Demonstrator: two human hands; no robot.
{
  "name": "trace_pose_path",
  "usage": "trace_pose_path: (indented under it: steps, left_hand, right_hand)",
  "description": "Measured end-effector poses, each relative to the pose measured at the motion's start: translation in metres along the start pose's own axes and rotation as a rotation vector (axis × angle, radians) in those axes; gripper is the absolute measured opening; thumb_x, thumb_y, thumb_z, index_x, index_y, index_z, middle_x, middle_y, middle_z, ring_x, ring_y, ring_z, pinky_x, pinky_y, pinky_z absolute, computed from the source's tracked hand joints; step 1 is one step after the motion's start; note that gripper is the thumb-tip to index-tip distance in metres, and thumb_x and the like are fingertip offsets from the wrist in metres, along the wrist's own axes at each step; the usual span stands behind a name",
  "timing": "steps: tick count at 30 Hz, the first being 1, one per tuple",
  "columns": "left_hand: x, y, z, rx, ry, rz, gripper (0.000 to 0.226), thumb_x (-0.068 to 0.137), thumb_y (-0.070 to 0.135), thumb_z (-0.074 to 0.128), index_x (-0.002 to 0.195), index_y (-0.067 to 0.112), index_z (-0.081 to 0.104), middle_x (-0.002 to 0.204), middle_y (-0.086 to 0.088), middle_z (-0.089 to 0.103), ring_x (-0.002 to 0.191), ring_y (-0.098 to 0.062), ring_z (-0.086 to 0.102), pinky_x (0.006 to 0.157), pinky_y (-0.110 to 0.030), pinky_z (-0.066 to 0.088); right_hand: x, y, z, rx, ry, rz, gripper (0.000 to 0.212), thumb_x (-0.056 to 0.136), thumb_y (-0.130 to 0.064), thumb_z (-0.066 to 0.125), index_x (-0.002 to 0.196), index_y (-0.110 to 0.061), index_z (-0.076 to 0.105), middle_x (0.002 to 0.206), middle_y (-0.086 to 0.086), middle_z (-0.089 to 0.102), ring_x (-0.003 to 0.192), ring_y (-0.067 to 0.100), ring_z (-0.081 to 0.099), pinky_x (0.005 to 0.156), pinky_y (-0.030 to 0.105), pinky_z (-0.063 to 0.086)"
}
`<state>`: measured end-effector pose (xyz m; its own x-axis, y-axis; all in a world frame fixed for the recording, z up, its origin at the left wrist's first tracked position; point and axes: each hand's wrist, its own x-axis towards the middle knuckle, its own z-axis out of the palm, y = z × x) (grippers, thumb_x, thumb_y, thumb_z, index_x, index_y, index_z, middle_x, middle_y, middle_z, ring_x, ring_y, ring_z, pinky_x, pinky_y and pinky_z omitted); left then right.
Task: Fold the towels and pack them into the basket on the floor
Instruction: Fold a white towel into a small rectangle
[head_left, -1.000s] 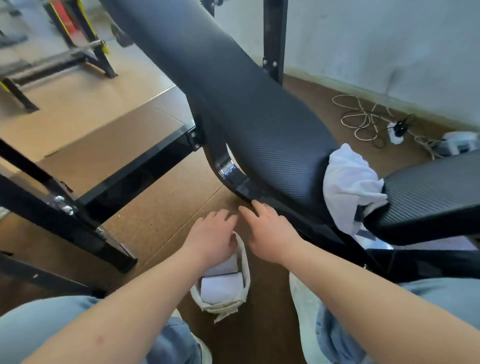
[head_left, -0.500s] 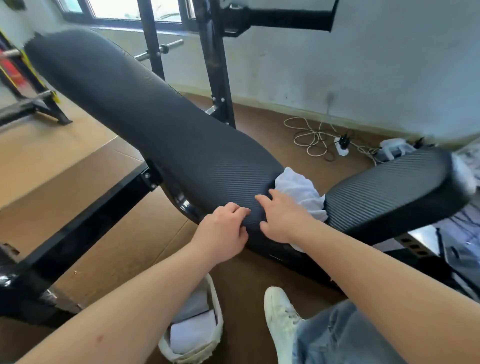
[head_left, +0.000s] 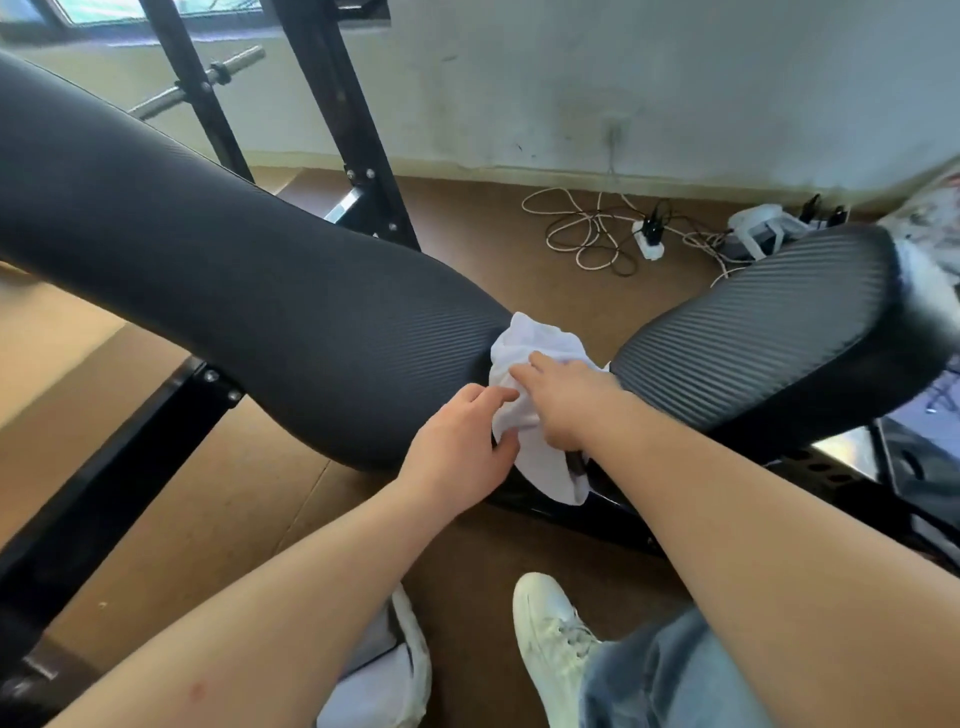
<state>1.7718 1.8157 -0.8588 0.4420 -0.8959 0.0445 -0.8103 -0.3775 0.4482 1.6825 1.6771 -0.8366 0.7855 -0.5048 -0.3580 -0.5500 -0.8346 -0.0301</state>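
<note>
A crumpled white towel (head_left: 543, 340) sits wedged in the gap between the worktop's long back pad (head_left: 260, 291) and its seat pad (head_left: 769, 332), one end hanging below. The left hand (head_left: 457, 452) appears to pinch the towel's near edge between thumb and forefinger. The right hand (head_left: 566, 405) rests on top, fingers spread flat on the cloth. The basket (head_left: 418, 660) stands on the floor beneath the left forearm, mostly hidden.

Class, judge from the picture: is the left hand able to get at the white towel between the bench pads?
Probably yes. The left hand touches the towel at its near edge; the right hand lies on top but leaves that edge free, and the pads flank it without covering it.
</note>
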Motion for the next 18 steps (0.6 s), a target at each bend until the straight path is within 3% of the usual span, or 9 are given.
trace_pose_path:
  steps: [3, 6, 8, 10, 13, 16, 18]
  left_hand:
    - [0.013, 0.012, 0.014, -0.028, -0.045, -0.047, 0.05, 0.095, 0.042, 0.065, 0.141, 0.028, 0.052, 0.133, 0.009, 0.053, 0.113, -0.01, 0.056, 0.095, -0.024, 0.047]
    - [0.023, 0.018, 0.029, -0.007, -0.107, -0.105, 0.07, 0.084, 0.057, 0.073, 0.143, 0.028, 0.049, 0.134, 0.006, 0.043, 0.121, -0.015, 0.048, 0.101, -0.032, 0.049]
    - [0.029, 0.02, 0.034, -0.017, -0.077, -0.153, 0.074, 0.078, 0.063, 0.074, 0.14, 0.031, 0.048, 0.128, 0.004, 0.042, 0.118, -0.017, 0.048, 0.095, -0.038, 0.053]
    - [0.036, 0.023, 0.035, -0.066, -0.012, -0.217, 0.062, 0.083, 0.06, 0.071, 0.134, 0.031, 0.049, 0.122, 0.002, 0.044, 0.111, -0.018, 0.049, 0.09, -0.039, 0.054]
    - [0.046, 0.023, 0.025, -0.246, 0.12, -0.314, 0.021, 0.097, 0.039, 0.057, 0.113, 0.025, 0.057, 0.111, 0.0, 0.056, 0.1, -0.019, 0.056, 0.082, -0.037, 0.052]
    - [0.049, 0.016, 0.007, -0.465, 0.19, -0.391, 0.01, 0.098, 0.024, 0.054, 0.107, 0.026, 0.058, 0.097, 0.004, 0.064, 0.089, -0.015, 0.063, 0.075, -0.036, 0.055]
    - [0.047, 0.011, -0.007, -0.549, 0.241, -0.415, 0.015, 0.097, 0.017, 0.053, 0.109, 0.025, 0.058, 0.096, 0.003, 0.064, 0.087, -0.013, 0.062, 0.067, -0.029, 0.051]
  right_hand:
    - [0.003, 0.009, 0.002, 0.04, 0.073, 0.02, 0.035, 0.094, -0.015, 0.059, 0.127, -0.024, 0.051, 0.13, -0.001, 0.048, 0.123, 0.028, 0.051, 0.075, 0.042, 0.043]
    - [0.003, 0.016, 0.0, 0.097, 0.088, 0.058, 0.025, 0.097, -0.015, 0.055, 0.12, -0.02, 0.06, 0.115, 0.003, 0.051, 0.12, 0.027, 0.052, 0.075, 0.039, 0.043]
    - [0.002, 0.018, -0.005, 0.207, 0.182, 0.081, 0.022, 0.098, -0.018, 0.052, 0.118, -0.019, 0.061, 0.106, 0.005, 0.053, 0.114, 0.027, 0.055, 0.073, 0.036, 0.041]
    - [-0.001, 0.02, -0.011, 0.31, 0.295, 0.073, 0.019, 0.098, -0.02, 0.05, 0.115, -0.02, 0.059, 0.106, 0.007, 0.059, 0.103, 0.029, 0.057, 0.072, 0.036, 0.041]
    - [-0.003, 0.019, -0.013, 0.433, 0.423, 0.018, 0.013, 0.097, -0.023, 0.052, 0.108, -0.019, 0.057, 0.096, 0.003, 0.062, 0.092, 0.033, 0.06, 0.071, 0.039, 0.047]
    - [0.002, 0.02, -0.012, 0.517, 0.431, 0.027, 0.027, 0.092, -0.036, 0.063, 0.114, -0.021, 0.056, 0.109, 0.004, 0.067, 0.099, 0.031, 0.063, 0.08, 0.043, 0.055]
    - [0.005, 0.023, -0.009, 0.514, 0.24, 0.077, 0.068, 0.081, -0.046, 0.076, 0.137, -0.024, 0.045, 0.131, 0.007, 0.054, 0.118, 0.031, 0.056, 0.091, 0.045, 0.054]
